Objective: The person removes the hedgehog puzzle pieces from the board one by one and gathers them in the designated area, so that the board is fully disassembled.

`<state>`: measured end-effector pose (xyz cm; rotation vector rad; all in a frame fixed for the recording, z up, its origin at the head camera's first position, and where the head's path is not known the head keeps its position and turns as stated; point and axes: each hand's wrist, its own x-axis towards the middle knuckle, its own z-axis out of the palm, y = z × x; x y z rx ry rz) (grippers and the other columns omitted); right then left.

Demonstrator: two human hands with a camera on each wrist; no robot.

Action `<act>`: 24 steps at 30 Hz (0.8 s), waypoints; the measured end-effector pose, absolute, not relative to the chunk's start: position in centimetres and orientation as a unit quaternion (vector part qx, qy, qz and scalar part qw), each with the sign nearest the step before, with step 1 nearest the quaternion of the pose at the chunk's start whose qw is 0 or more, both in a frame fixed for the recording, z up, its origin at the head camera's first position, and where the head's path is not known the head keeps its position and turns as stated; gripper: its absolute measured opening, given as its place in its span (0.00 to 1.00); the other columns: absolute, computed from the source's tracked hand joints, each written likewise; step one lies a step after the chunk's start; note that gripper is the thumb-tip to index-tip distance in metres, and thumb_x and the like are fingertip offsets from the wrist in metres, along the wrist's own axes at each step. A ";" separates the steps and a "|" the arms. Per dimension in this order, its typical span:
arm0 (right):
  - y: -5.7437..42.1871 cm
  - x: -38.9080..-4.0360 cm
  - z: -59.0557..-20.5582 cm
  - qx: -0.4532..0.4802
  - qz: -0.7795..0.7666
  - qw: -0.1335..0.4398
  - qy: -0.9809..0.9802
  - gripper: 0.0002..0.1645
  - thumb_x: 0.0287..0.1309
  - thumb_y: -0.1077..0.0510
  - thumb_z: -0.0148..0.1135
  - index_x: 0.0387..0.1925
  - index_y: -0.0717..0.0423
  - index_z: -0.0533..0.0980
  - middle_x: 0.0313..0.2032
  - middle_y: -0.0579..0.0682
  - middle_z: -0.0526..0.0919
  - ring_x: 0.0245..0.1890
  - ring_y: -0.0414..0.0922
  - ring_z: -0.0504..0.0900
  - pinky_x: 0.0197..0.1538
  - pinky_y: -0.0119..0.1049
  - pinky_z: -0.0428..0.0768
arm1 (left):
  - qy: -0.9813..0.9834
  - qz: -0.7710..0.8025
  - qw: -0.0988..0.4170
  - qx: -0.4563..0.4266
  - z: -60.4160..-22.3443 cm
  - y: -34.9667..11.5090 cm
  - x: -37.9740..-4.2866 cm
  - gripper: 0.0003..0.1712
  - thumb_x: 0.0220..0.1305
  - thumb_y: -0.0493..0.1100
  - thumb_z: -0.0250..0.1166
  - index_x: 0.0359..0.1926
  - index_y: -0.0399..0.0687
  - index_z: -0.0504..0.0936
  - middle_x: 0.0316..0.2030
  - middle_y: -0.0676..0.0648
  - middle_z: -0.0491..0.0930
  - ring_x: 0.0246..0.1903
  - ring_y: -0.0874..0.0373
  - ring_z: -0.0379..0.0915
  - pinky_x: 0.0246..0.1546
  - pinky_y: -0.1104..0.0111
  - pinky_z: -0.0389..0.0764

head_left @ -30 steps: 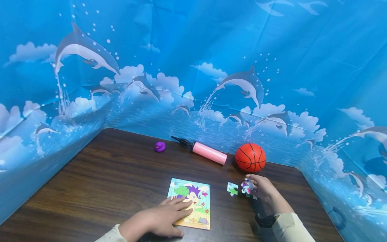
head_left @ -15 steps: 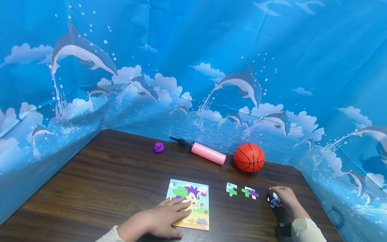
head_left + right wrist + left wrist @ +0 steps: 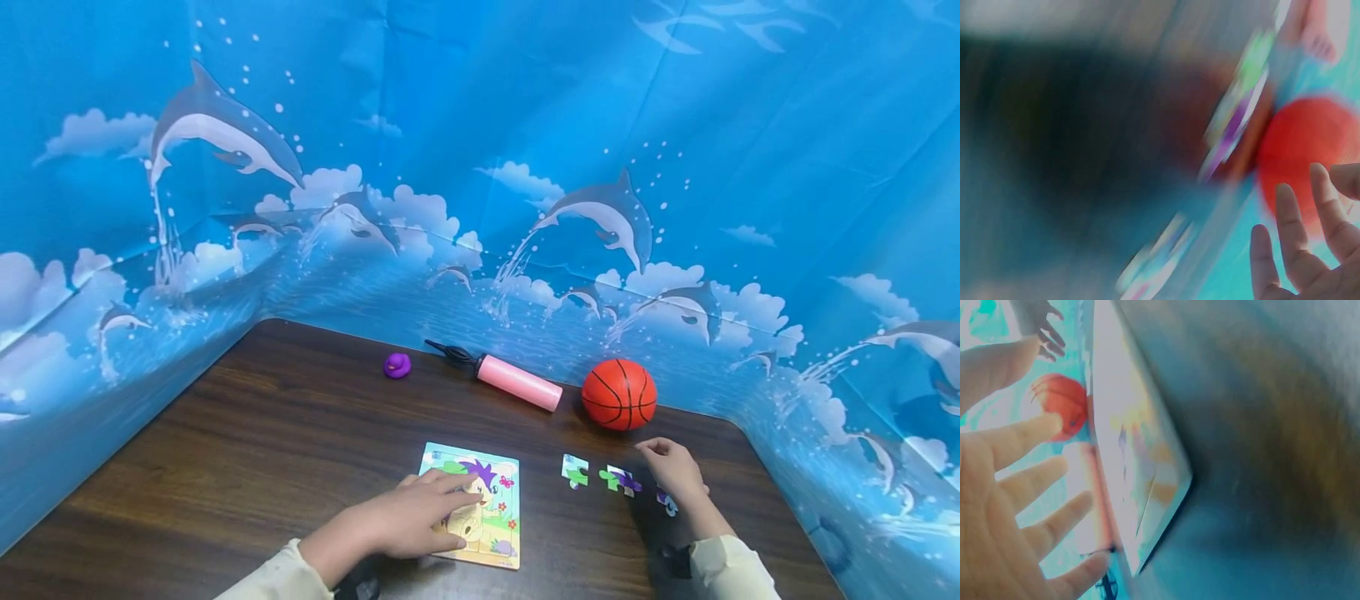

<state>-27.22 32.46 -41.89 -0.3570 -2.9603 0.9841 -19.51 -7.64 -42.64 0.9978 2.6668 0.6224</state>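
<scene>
My left hand [image 3: 412,518] is spread above the left part of a cartoon picture puzzle board [image 3: 498,508]. In the left wrist view, its fingers are apart and lifted off the board. Three jigsaw pieces lie in a row to the right: a blue-green one [image 3: 574,471], a green-purple one [image 3: 621,480] and a purple-white one [image 3: 667,502] partly covered by my right wrist. My right hand [image 3: 677,475] is raised above that last piece, holding nothing; the right wrist view shows loosely extended fingers, the thumb near the index finger.
An orange-red basketball [image 3: 618,395] sits just beyond my right hand. Farther back lie a pink hand pump [image 3: 519,382] with a black nozzle and a purple rubber duck [image 3: 397,365]. A blue dolphin-print cloth [image 3: 450,167] borders the brown wooden table [image 3: 262,467].
My right hand has set down two puzzle pieces, one after the other, to the right of the first, then risen off the last. My left hand has lifted from the board.
</scene>
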 end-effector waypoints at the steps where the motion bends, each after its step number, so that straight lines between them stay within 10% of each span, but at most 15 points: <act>1: 31.0 -27.4 -41.7 -0.099 0.316 0.006 -0.943 0.21 0.69 0.50 0.54 0.48 0.63 0.80 0.53 0.65 0.80 0.54 0.67 0.74 0.53 0.84 0.47 | 0.910 0.219 0.108 0.334 -42.6 -7.9 -19.8 0.36 0.65 0.59 0.64 0.72 0.59 0.69 0.74 0.52 0.59 0.71 0.48 0.54 0.67 0.41 0.57; 11: 14.1 -26.2 -41.9 0.154 0.280 -0.021 -0.947 0.10 0.57 0.58 0.71 0.42 0.48 0.84 0.41 0.47 0.78 0.40 0.44 0.77 0.43 0.44 0.81 | 0.923 0.254 0.154 0.244 -43.0 -11.0 -22.4 0.50 0.59 0.61 0.69 0.76 0.46 0.60 0.77 0.47 0.52 0.76 0.43 0.39 0.70 0.38 0.40; 24: 6.9 -24.0 -43.1 0.183 0.232 -0.113 -0.949 0.20 0.44 0.55 0.79 0.42 0.49 0.84 0.37 0.49 0.75 0.32 0.43 0.76 0.35 0.43 0.80 | 0.931 0.228 0.168 0.230 -43.6 -11.5 -22.8 0.56 0.53 0.61 0.74 0.75 0.43 0.60 0.77 0.46 0.51 0.76 0.43 0.39 0.71 0.38 0.41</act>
